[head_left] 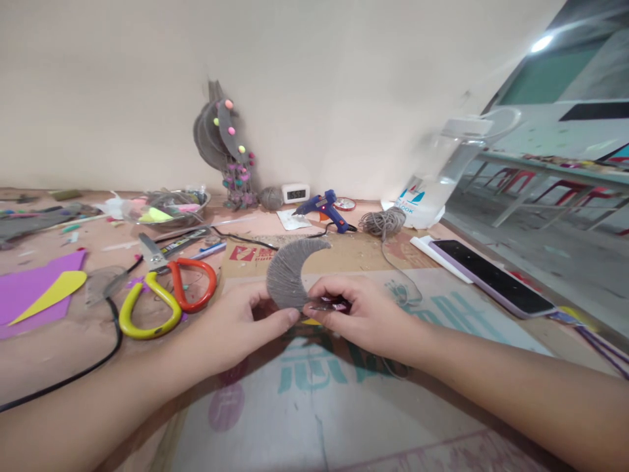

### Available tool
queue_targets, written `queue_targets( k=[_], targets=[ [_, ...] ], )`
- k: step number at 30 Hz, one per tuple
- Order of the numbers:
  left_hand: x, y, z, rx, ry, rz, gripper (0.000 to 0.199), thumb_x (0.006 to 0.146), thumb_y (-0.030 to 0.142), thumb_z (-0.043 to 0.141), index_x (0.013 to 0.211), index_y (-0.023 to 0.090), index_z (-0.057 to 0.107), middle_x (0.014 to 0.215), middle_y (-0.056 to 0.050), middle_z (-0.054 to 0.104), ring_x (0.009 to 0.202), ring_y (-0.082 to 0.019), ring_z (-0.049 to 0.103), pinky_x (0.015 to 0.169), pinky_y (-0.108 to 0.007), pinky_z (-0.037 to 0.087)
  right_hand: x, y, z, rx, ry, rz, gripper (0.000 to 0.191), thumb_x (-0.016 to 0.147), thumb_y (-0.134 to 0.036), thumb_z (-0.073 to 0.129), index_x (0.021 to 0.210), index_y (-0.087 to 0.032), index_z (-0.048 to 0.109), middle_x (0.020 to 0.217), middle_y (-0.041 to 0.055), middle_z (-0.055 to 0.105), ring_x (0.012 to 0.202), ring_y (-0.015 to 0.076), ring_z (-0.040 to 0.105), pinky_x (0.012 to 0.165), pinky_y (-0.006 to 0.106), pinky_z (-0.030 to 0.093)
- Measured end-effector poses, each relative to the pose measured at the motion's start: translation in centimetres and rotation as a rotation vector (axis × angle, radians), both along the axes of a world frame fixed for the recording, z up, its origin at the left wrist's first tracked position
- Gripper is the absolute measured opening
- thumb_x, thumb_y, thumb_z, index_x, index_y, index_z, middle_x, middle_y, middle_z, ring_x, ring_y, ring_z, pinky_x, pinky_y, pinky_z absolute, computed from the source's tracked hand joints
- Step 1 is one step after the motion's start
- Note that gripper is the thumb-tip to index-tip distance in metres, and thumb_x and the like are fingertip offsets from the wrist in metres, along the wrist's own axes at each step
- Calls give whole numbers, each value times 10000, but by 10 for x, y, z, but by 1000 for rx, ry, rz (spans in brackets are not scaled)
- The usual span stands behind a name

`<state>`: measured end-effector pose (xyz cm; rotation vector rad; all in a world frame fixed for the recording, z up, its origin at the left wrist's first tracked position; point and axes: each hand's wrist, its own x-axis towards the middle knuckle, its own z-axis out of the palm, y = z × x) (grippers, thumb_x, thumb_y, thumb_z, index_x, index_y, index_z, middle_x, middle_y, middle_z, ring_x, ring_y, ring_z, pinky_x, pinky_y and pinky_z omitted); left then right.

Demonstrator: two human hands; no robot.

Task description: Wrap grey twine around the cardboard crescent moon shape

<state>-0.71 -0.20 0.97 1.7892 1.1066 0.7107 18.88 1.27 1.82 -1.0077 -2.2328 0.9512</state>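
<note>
A crescent moon (285,272) wound with grey yarn stands upright between my hands, above the printed cardboard. My left hand (246,321) grips its lower left edge, thumb in front and fingers behind. My right hand (356,311) is closed at the lower tip, thumb and index finger pinched together there. Something small, dark and shiny shows between the right fingers; its kind is unclear. A bit of yellow peeks out below the moon. Grey yarn (386,221) lies in a loose bundle behind my right hand, with a strand trailing forward across the cardboard.
Scissors (150,305) with yellow and red handles lie left, near a box cutter (185,241) and purple sheet (37,295). Behind are a blue glue gun (327,208), clock (295,193) and pompom-trimmed hanging (223,137). A jug (437,177) and phone (491,275) stand right.
</note>
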Motion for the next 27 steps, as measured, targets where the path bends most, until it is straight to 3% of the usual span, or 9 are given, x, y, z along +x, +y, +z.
queue_targets(
  k=[9,15,22,27],
  targets=[
    [0,2,2,0,-74,-76,208,812,213,497,954,209,650,904,-2,675,870,-171,600,807,-277,455,-1,1,1,-44,20,-4,144,821,-259,526,750,-150,588,633,-27,503,562,74,427,511,183,342],
    [0,0,9,-43,-76,-6,149,813,278,513,748,190,614,737,20,641,741,-140,589,675,-219,456,-1,1,1,-75,47,-35,162,827,-276,519,748,-149,581,638,-26,490,571,77,415,522,188,353],
    [-1,1,3,-52,-27,14,208,808,346,514,827,173,629,801,-17,663,770,-175,600,684,-264,466,-1,1,0,-43,-1,-35,169,828,-291,512,753,-157,583,638,-24,498,575,85,430,524,194,355],
    [-2,3,-2,-44,37,-9,210,806,304,497,892,169,633,808,-18,673,806,-193,613,720,-291,474,0,2,-2,-46,2,-2,181,827,-309,520,747,-159,582,625,-32,486,568,78,420,513,187,340]
  ],
)
